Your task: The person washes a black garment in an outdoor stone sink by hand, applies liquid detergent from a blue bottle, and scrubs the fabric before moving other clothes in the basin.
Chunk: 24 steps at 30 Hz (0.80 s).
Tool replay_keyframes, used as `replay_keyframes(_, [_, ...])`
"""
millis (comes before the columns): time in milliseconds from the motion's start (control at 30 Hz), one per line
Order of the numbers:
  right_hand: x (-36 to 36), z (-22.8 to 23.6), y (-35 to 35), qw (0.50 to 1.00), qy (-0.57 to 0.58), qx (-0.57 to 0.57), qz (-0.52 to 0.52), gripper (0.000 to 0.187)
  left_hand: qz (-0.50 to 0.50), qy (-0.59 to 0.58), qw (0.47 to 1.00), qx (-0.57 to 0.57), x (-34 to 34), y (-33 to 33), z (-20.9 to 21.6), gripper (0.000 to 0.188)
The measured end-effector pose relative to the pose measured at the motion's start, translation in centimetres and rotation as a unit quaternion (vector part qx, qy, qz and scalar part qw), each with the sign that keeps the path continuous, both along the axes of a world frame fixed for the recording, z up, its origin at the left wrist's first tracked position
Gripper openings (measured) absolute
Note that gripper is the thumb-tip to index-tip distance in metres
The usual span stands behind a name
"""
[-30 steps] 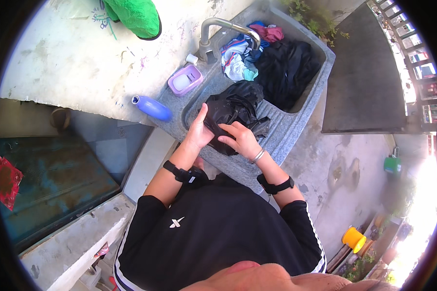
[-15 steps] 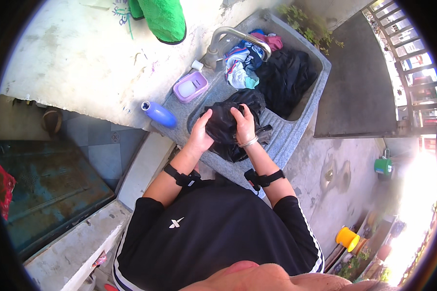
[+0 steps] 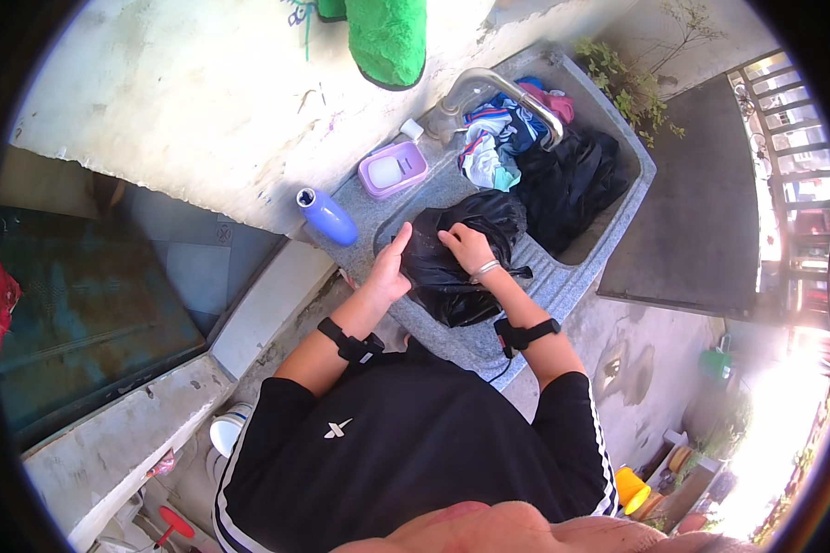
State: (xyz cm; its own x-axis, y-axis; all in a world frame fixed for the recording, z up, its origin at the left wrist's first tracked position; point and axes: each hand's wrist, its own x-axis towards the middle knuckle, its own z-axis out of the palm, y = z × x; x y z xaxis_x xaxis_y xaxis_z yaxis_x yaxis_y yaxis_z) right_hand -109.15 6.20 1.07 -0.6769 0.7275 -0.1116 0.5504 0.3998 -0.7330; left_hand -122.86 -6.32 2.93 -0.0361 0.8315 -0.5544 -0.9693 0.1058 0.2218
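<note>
Blk bundle is lying btwn my hands, mid-frame.
I'm touching its edge w/ L hand, curling R hand on top; fingers pt hidden, can't tell if clamped.

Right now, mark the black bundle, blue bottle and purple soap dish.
Black bundle [image 3: 455,282]: head view, middle of its crumpled surface.
Blue bottle [image 3: 328,219]: head view, middle of its body.
Purple soap dish [image 3: 402,188]: head view, near side wall.

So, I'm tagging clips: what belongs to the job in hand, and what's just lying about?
Likely involved:
black bundle, touched by left hand and right hand
grey sink
heaped clothes
perhaps blue bottle, lilac dish

Seemingly lying about:
furry green item
yellow spool-like thing
</note>
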Motion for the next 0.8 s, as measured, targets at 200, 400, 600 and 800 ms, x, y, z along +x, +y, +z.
replay_keyframes(200, [3.3, 3.6, 2.3, 0.968, 0.053, -0.228, -0.093, 0.021, 0.018, 0.047, 0.999, 0.019, -1.5, -1.3, -2.7, 0.024])
replay_keyframes(400, [3.2, 13.9, 3.9, 0.995, 0.064, -0.037, -0.066, 0.017, 0.043, 0.063, 0.997, -0.002, -1.6, -0.3, -0.6, 0.018])
replay_keyframes(600, [-4.7, 14.3, -2.0, 0.984, 0.056, 0.059, 0.159, 0.019, -0.015, -0.029, 0.998, -0.054, -1.4, 0.2, 2.9, 0.023])
replay_keyframes(800, [-7.5, 12.6, -1.2, 0.936, -0.04, 0.109, 0.333, 0.024, -0.061, 0.085, 0.993, 0.048, -2.4, -1.5, 0.8, 0.04])
